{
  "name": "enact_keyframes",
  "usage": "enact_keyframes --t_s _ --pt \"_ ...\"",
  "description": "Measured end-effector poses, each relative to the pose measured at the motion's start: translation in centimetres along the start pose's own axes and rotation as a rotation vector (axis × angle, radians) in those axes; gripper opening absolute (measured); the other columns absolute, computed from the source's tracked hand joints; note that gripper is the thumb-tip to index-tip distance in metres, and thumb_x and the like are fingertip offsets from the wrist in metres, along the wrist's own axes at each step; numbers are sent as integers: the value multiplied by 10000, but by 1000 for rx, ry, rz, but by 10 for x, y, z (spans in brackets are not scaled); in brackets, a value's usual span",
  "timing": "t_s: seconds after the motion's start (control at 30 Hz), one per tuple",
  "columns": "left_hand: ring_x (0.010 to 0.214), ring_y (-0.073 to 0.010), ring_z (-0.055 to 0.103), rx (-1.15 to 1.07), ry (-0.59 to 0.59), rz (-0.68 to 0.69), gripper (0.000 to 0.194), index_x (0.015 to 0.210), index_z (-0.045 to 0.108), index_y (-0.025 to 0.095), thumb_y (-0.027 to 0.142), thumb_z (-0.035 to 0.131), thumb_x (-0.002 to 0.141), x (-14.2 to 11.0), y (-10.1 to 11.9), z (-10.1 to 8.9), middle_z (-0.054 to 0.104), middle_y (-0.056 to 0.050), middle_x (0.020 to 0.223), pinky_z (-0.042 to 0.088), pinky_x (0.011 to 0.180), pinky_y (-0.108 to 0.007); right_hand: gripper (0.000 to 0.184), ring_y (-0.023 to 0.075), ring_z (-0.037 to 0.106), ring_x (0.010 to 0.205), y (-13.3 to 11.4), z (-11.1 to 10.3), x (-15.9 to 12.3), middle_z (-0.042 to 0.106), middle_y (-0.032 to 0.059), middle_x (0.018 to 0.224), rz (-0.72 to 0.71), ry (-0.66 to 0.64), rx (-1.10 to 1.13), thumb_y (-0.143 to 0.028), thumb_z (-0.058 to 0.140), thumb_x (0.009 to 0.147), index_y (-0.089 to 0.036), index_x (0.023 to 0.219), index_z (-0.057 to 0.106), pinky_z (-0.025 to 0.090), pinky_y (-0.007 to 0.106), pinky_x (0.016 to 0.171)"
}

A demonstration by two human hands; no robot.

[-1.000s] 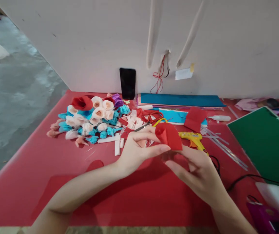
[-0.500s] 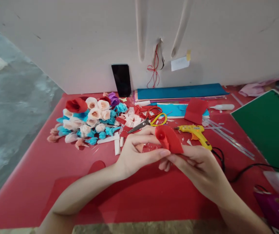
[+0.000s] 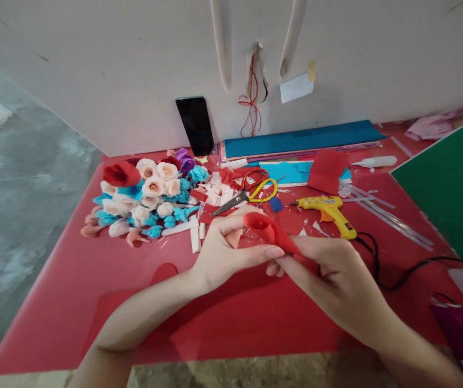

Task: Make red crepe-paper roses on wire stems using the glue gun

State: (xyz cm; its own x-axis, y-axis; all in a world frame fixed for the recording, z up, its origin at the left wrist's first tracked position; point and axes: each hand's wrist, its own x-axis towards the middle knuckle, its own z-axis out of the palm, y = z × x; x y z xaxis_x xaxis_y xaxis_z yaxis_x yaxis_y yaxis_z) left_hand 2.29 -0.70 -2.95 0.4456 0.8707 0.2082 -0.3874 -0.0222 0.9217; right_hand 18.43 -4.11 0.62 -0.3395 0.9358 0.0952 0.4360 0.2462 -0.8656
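Note:
Between my two hands is a rolled piece of red paper (image 3: 264,228), its open curled end facing up and toward the left. My left hand (image 3: 231,245) grips the roll, thumb along its lower edge and fingers behind it. With thumb and fingers together, my right hand (image 3: 324,264) pinches the lower right edge of the same paper. Just beyond lie scissors (image 3: 237,199) with red and yellow handles among paper scraps. A yellow glue gun (image 3: 324,210) rests to the right, close to my right hand.
Many paper flowers (image 3: 150,188) are heaped at the left. A phone (image 3: 195,125) leans on the wall. Blue paper (image 3: 304,137), a red paper sheet (image 3: 328,171), clear glue sticks (image 3: 393,218) and a white bottle (image 3: 377,161) lie behind. A green board (image 3: 453,188) is at the right.
The red paper is wrapped further round, and its loose flap on the right has turned down and narrowed. Both hands keep hold. The camera view has shifted slightly.

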Motion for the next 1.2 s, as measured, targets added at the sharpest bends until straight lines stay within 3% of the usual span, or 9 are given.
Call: enact_keyframes --t_s 0.2,0.53,0.73,0.93,1.0,1.07,1.13,1.2 --pt "802 -146 561 211 50 67 51 735 708 202 251 719 738 2 1 -5 628 -26 803 465 776 -293 250 101 588 554 2 -1 -3 629 -11 607 -15 8 -59 -168 479 873 -177 655 601 436 191 514" --pt "776 -145 580 397 -7 122 76 746 690 173 218 739 711 6 4 -4 637 -21 753 465 783 -305 194 66 527 507 7 -17 -5 595 -32 585 -58 -39 -168 -137 507 861 -165 698 608 371 165 467" --pt "760 -144 590 421 12 141 78 784 692 185 199 729 717 4 1 -4 653 -8 762 476 740 -294 137 71 533 543 10 -24 2 618 -30 628 -141 -114 -249 -166 540 859 -167 746 618 391 175 526" --pt "805 -144 596 393 52 122 236 892 622 181 199 747 691 7 -1 -3 629 -5 826 452 781 -275 292 78 484 503 7 -28 2 538 -37 542 -127 -23 -309 -211 518 888 -184 599 547 353 213 486" --pt "742 -123 578 491 -26 68 176 856 575 172 210 701 740 8 2 -2 594 9 774 449 720 -250 291 85 459 488 3 -33 -1 485 -34 505 -134 76 -343 -228 528 887 -191 599 547 329 232 462" --pt "662 -99 545 676 -201 -6 110 759 540 160 225 600 824 5 3 3 571 16 711 430 634 -222 297 91 452 472 -1 -37 -5 489 -28 500 -125 166 -351 -252 534 888 -201 595 545 300 253 431" --pt "649 -97 548 824 -483 -79 170 757 559 150 261 520 879 -3 -4 14 604 10 706 427 635 -226 312 97 473 467 -2 -41 -9 555 -15 544 -98 209 -339 -286 516 899 -212 598 556 298 263 413" --pt "695 -114 555 952 -757 22 175 785 592 160 224 475 898 -14 -22 31 636 14 723 428 699 -249 324 105 512 485 -1 -43 -12 611 -2 607 -77 221 -317 -324 508 903 -217 604 569 328 261 415"
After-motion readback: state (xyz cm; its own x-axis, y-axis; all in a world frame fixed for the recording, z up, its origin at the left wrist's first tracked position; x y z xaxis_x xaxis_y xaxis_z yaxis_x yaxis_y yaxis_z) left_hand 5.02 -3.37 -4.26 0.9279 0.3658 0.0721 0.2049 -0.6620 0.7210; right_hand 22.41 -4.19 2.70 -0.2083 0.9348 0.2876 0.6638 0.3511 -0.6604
